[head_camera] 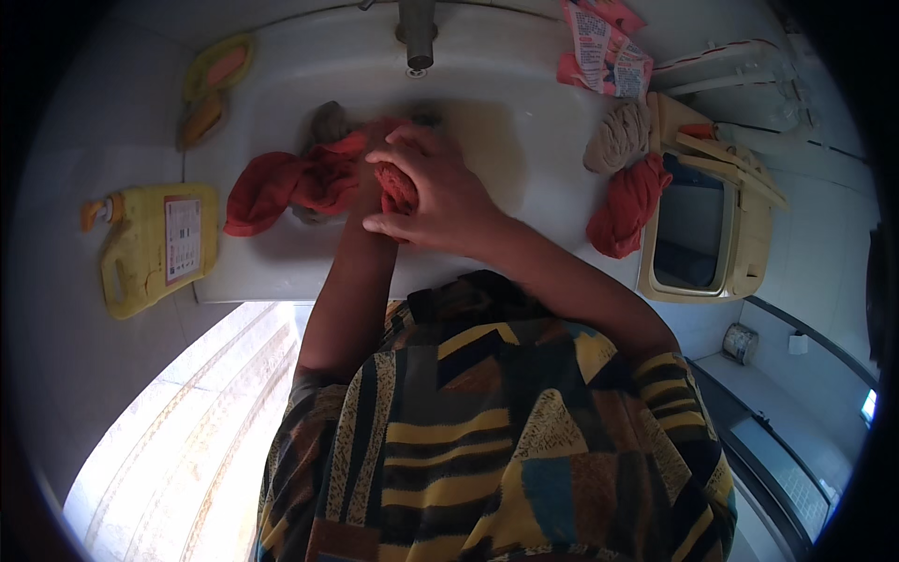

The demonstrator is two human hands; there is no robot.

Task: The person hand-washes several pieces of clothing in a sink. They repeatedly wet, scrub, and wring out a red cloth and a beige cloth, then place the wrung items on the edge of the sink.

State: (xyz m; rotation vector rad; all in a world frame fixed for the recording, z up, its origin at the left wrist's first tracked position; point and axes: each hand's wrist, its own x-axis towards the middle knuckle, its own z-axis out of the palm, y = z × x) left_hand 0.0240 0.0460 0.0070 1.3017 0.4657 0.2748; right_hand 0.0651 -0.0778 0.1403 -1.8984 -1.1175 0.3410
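Note:
My right hand [439, 186] is curled around a bunched part of a wet red cloth [397, 188] over the white sink basin [562, 175]. My left hand [376, 151] lies under and behind the same cloth, mostly hidden by it and by the right hand. A loose length of red cloth [260, 193] trails to the left. Under it are grey-brown cloths [329, 123], partly covered, in shallow brownish water [491, 140]. The metal faucet [419, 35] stands above the drain at the far side.
Left of the basin stand a yellow jug with a pump [161, 242] and soap dishes [218, 67]. On the right rim lie a wrung beige cloth [618, 137] and a twisted red cloth [627, 207], beside a beige plastic-framed container [702, 232] and a pink printed packet [607, 53].

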